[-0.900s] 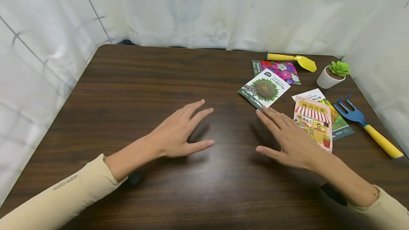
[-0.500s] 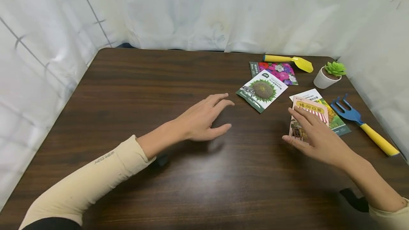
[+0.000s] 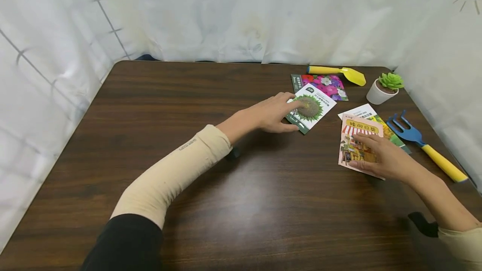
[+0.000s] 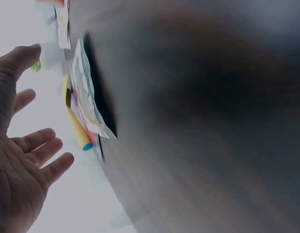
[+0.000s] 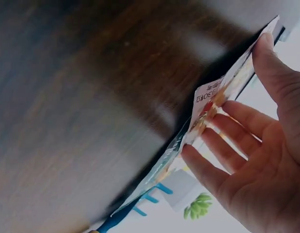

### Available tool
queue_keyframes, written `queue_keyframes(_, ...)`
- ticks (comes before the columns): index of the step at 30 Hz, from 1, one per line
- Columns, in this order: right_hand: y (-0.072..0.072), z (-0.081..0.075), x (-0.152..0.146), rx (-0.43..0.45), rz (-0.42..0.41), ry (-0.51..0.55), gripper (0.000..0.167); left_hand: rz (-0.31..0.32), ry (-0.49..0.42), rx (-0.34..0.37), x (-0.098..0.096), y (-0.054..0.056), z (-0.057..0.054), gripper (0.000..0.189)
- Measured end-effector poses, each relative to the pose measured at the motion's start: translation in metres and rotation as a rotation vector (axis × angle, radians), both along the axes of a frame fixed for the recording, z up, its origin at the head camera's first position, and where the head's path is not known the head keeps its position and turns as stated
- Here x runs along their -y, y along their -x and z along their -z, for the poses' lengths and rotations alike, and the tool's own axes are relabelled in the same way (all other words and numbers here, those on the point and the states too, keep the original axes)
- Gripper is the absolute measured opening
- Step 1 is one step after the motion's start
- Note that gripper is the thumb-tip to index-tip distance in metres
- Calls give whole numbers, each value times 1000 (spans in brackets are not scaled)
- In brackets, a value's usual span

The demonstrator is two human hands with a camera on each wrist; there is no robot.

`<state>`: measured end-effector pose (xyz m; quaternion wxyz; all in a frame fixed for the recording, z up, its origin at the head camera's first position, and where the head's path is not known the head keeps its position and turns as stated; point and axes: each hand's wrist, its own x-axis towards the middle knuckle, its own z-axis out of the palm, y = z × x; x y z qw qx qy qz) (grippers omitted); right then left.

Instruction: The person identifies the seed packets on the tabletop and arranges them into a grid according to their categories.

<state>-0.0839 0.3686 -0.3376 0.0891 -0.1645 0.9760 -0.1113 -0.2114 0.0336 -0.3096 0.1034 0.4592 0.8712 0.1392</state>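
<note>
Since half a second ago, my left grip (image 3: 276, 113) has reached farther across the desk (image 3: 180, 95), coming over the white sunflower packet (image 3: 315, 108); my right grip (image 3: 389, 158) has shifted rightward, so its thumb now lies over the pink packet (image 3: 348, 149) instead of past its left edge.

Nearest me, the right cream sleeve (image 3: 463, 241) is cut off at the side, and the left cream sleeve (image 3: 177, 166) meets a black sleeve (image 3: 124, 241) cropped at the bottom.

My right grip is loosely spread, thumb and fingertips touching the pink packet without closing round it, and hides its right-hand part. That packet lies at the desk's right, long axis running almost straight away from me, title end far. Beneath it, a green-and-yellow packet (image 3: 374, 117), mostly covered, slants from far left to near right.

My left grip is spread too and holds nothing; the blurred left wrist view shows a gap above the white packet. It covers that packet's left part. The packet's long axis slants from near left to far right, heading at the far end; it partly hides a purple-flower packet (image 3: 327, 85).

To the right, a blue fork (image 3: 419, 139) points its tines away from me. Beyond stand a potted succulent (image 3: 382, 94), then a yellow trowel (image 3: 342, 70) lying blade rightward. Behind hangs a white curtain (image 3: 211, 20), its printed suns cropped.
</note>
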Motion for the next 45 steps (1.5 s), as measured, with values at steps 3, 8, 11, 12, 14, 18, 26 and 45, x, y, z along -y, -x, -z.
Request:
queue_keyframes(3,1,2,1,-15,3,5,80,0,76,6,-17,18,1,71)
queue_keyframes(8,2,5,5,-19,0,19,79,-7,163,24,-35,42,5,74)
queue_keyframes(11,1,5,7,-33,-5,24,78,-1,171,60,-42,52,6,74)
queue_keyframes(12,1,5,8,-39,-8,27,78,1,172,76,-44,55,6,75)
queue_keyframes(14,1,5,9,-49,-13,34,77,12,168,108,-46,60,6,77)
queue_keyframes(18,1,4,9,-71,-22,36,78,29,171,136,-48,67,9,80)
queue_keyframes(26,3,-1,6,-67,-12,16,79,-36,203,118,-50,71,12,79)
queue_keyframes(45,3,5,-5,-59,-4,31,79,-57,237,121,-64,72,18,77)
